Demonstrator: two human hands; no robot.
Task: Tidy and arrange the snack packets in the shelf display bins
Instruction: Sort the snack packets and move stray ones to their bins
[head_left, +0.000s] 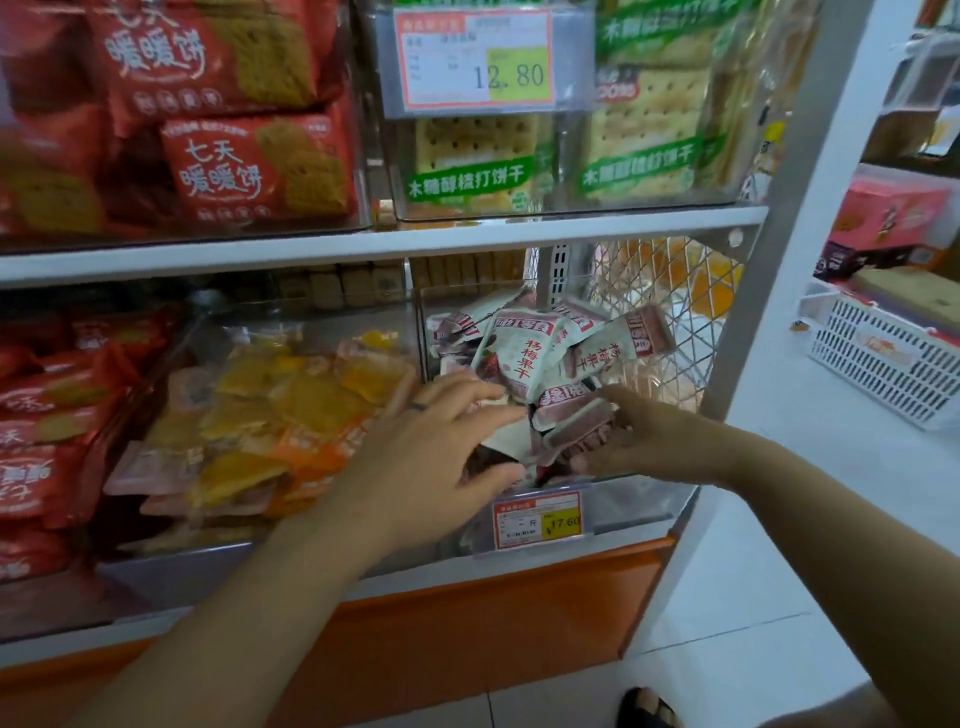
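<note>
A clear plastic bin (639, 501) at the right end of the lower shelf holds a loose heap of white and maroon snack packets (530, 353). Both hands are inside this bin at its front. My left hand (441, 441), with a ring on one finger, lies spread over the packets on the left side, fingers curled around some of them. My right hand (634, 436) comes in from the right and grips a few maroon packets (571, 421) against its fingers. Packets lower in the bin are hidden by my hands.
The neighbouring bin (171, 564) holds yellow and orange packets (291, 405); red packets (41, 415) fill the far left. Upper shelf bins hold red biscuit bags (260, 171) and green-labelled crackers (644, 135). A price tag (537, 519) hangs on the bin front. A white basket (883, 358) stands on the floor at right.
</note>
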